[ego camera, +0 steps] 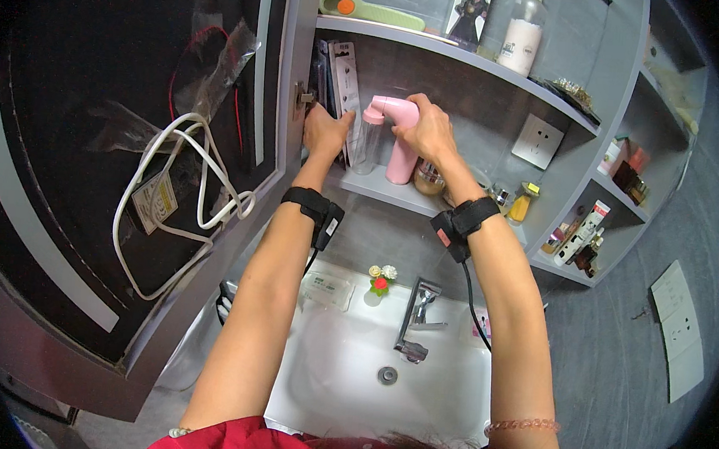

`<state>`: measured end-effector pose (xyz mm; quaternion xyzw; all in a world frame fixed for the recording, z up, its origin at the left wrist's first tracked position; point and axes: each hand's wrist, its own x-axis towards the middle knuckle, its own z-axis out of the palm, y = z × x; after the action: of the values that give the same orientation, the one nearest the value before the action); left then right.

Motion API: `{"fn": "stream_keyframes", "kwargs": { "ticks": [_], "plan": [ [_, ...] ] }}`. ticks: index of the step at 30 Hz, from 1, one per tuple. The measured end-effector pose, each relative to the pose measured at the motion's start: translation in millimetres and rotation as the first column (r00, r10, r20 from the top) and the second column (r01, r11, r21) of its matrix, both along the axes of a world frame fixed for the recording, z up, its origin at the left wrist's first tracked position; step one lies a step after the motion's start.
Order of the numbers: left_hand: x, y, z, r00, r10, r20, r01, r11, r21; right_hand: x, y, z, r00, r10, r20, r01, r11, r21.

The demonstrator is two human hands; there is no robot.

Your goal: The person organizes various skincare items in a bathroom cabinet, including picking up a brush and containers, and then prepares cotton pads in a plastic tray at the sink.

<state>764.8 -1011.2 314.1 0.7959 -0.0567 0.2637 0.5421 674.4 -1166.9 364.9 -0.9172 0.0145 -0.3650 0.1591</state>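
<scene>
On the cabinet's lower shelf [387,192] stands a pink handheld device [401,158] with a clear tube under its nozzle. My right hand [430,132] is closed around its upper body from the right. At the shelf's left end, my left hand [327,129] touches the upright flat packages [346,76]; whether its fingers grip one is hidden. A jar with a brownish body [428,178] sits just right of the pink device. Farther right are small glass bottles, one with a yellow cap [522,201].
An open mirror door [287,94] with a looped white cable [142,209] is at left. Below are a white sink [324,372], a chrome faucet [415,316] and artificial flowers [380,282]. The upper shelf [471,57] holds a pump bottle [522,39]. Side compartments hold cosmetics.
</scene>
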Motion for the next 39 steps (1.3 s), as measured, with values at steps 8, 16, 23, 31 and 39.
{"fn": "stream_keyframes", "kwargs": {
  "ticks": [8,16,23,31,39],
  "plan": [
    [5.8,-3.6,-2.0,0.999,0.014,-0.039,-0.013,1.000,0.009,-27.6,0.3,14.5,0.960,0.107,0.258,-0.117,0.993,0.023],
    [0.8,-1.6,-0.3,0.994,-0.014,-0.105,0.010,0.999,-0.038,-80.4,5.9,37.3,0.944,0.153,0.292,-0.152,0.988,-0.027],
    [14.7,0.0,-4.5,0.996,-0.030,-0.086,0.028,0.999,-0.023,-116.3,-10.1,50.4,0.956,0.119,0.267,-0.114,0.993,-0.032],
    [-29.2,-11.0,-9.9,0.991,0.061,0.117,-0.048,0.993,-0.105,-147.7,-21.2,62.0,0.956,0.108,0.274,-0.118,0.993,0.022],
    [-102.5,-11.1,37.5,0.666,0.048,0.745,-0.001,0.998,-0.064,-164.4,-42.2,81.1,0.933,0.127,0.336,-0.126,0.992,-0.028]
  ]
}}
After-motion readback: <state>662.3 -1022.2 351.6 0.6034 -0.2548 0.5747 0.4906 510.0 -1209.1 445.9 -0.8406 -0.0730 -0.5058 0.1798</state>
